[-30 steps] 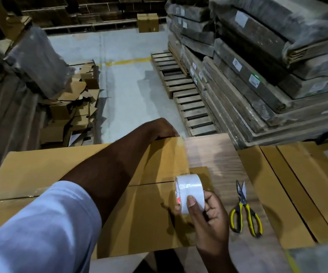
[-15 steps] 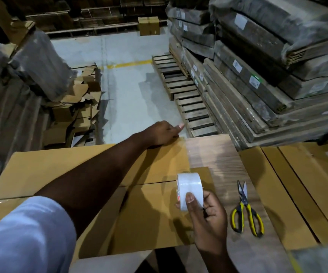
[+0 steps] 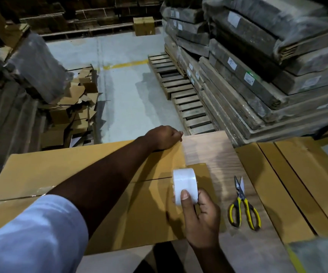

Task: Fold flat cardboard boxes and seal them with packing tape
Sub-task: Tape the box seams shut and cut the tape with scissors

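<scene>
A brown cardboard box [image 3: 60, 168] lies on the wooden table [image 3: 214, 152] in front of me, its two top flaps meeting in a seam that runs left to right. Glossy clear tape covers the seam's left part. My left hand [image 3: 163, 137] reaches across to the box's far right corner, fingers curled over the far edge. My right hand [image 3: 202, 219] grips a white roll of packing tape [image 3: 184, 184], thumb on its outer face, held just above the seam's right end.
Yellow-handled scissors [image 3: 243, 205] lie shut on the table right of the roll. Flat cardboard sheets [image 3: 297, 184] lie further right. Beyond the table are a wooden pallet [image 3: 186, 103], wrapped stacks [image 3: 257, 75] and a scrap cardboard pile [image 3: 74, 107].
My left hand shifted along the far edge to the box's right corner; its finger, stretched out half a second ago, has curled in. The tape roll stayed near the seam's right end.
</scene>
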`<move>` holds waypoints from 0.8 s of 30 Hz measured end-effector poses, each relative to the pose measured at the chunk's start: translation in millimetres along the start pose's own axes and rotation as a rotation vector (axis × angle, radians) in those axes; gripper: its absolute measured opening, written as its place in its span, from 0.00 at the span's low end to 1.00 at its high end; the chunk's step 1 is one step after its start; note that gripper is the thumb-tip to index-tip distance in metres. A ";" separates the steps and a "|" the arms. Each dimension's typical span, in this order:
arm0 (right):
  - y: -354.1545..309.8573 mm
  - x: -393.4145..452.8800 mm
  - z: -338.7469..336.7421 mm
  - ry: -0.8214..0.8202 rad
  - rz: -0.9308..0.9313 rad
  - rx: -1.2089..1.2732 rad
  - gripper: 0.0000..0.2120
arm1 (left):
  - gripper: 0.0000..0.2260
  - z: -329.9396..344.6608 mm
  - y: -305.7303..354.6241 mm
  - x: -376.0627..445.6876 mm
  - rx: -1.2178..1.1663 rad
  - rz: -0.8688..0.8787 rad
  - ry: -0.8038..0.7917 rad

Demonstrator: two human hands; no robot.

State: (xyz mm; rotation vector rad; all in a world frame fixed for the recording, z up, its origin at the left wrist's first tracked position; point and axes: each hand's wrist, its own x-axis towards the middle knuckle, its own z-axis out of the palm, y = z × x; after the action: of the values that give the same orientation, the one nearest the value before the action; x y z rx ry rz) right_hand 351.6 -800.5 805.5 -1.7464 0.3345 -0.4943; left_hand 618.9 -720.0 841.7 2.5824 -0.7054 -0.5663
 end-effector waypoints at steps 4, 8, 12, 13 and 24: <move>4.2 1.4 2.8 0.015 -0.075 -0.097 0.26 | 0.19 -3.1 9.9 7.6 0.001 -0.108 -0.071; 9.9 -0.3 5.3 0.027 -0.078 -0.140 0.26 | 0.22 -3.0 13.3 17.1 0.018 -0.227 -0.128; 9.7 0.1 6.0 0.036 -0.060 -0.150 0.27 | 0.18 2.8 20.9 14.8 0.028 -0.203 -0.033; 9.1 0.6 5.7 0.035 -0.051 -0.141 0.27 | 0.17 5.6 21.0 9.5 0.021 -0.159 0.065; -6.5 3.2 3.7 0.015 0.024 -0.054 0.29 | 0.26 56.5 -9.8 -92.3 0.028 0.264 0.234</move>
State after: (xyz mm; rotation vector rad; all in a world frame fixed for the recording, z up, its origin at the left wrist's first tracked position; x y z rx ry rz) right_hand 355.9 -797.4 811.6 -1.7900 0.3816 -0.4851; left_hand 522.7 -676.9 815.0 2.4698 -0.9557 -0.1695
